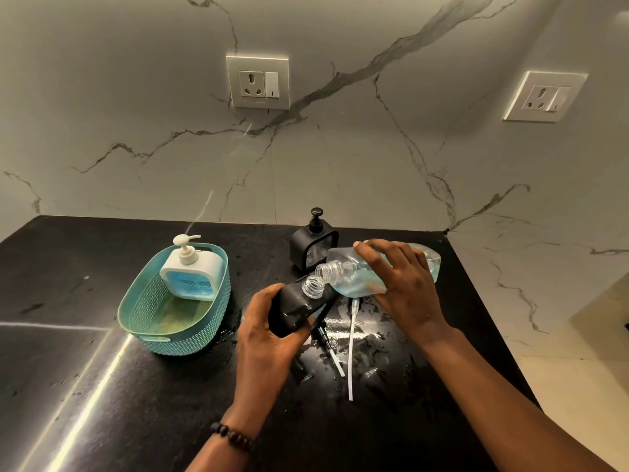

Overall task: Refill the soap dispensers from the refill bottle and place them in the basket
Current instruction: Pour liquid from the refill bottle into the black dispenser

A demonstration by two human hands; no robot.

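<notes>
3 dispensers: white (pixel 190 267) in basket (pixel 143 311); L hand (pixel 269 321) grips black (pixel 296 308); R hand (pixel 401 277) grips refill bottle (pixel 354 274).

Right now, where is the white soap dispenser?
The white soap dispenser with blue liquid stands upright inside the teal woven plastic basket, on the left of the black countertop, left of both hands.

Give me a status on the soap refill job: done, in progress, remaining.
Done: the white dispenser, pump on, stands in the basket.
In hand: the left hand tilts an open black dispenser while the right hand tips the refill bottle to its neck.
Left: its pump lies on the wet counter; another black dispenser waits behind, capped.
</notes>
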